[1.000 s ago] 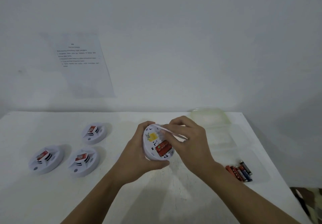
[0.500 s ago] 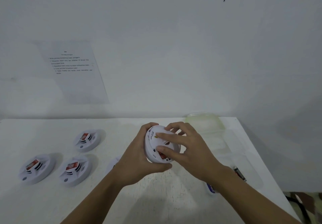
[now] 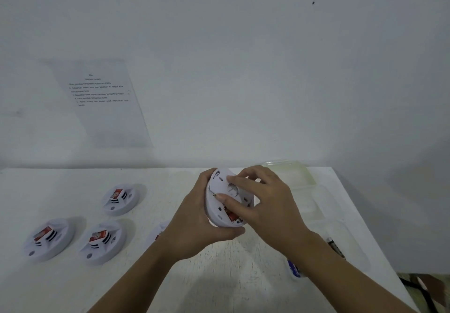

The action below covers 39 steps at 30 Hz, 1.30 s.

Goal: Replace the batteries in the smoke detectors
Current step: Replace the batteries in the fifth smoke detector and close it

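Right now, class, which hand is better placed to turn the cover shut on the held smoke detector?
Probably the right hand: its fingers clasp the cover, while the left hand grips the smoke detector by its rim.

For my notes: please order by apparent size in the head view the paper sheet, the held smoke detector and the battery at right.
1. paper sheet
2. held smoke detector, enlarged by nearness to the camera
3. battery
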Each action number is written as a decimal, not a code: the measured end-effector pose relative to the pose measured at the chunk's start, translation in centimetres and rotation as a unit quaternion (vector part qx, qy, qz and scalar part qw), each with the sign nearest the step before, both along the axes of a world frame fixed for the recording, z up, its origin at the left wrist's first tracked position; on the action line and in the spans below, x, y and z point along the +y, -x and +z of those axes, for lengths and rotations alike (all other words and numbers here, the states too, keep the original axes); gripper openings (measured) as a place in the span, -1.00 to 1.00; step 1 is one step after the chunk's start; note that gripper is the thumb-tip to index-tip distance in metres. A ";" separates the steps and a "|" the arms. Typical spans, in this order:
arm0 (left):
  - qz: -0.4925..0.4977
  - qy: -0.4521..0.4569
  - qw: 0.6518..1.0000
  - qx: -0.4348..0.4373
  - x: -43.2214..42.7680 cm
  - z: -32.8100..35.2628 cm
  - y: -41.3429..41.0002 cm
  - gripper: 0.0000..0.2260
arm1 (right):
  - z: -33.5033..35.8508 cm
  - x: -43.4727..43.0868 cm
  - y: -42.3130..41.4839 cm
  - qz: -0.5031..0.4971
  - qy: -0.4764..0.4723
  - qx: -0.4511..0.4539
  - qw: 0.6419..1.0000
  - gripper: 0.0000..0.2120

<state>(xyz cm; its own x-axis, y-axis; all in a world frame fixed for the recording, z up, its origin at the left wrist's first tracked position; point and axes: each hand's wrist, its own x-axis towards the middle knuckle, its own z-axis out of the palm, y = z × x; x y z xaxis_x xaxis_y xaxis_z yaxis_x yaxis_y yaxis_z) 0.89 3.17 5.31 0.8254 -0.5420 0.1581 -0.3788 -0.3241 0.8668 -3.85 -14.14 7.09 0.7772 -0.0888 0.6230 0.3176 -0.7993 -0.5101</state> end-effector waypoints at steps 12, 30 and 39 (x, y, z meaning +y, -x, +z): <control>-0.002 0.045 0.999 0.028 0.5 0.9 -0.3 -0.16 | 0.8 0.2 -0.3 0.066 0.008 0.080 0.995 -0.42; 0.000 0.040 0.999 -0.034 1.3 0.7 -1.1 -0.35 | -0.4 0.9 -0.3 0.069 -0.050 0.020 0.996 -0.55; 0.011 0.037 0.999 -0.035 1.3 0.6 -1.4 -0.40 | 0.1 0.7 -0.5 0.074 -0.044 0.034 0.996 -0.55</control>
<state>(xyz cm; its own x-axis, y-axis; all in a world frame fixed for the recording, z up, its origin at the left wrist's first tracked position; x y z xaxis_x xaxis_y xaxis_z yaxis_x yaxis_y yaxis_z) 2.30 4.48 5.93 0.8220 -0.5092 0.2549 -0.4334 -0.2691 0.8601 -3.34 -13.45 7.23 0.8261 -0.0213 0.5631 0.3913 -0.6974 -0.6004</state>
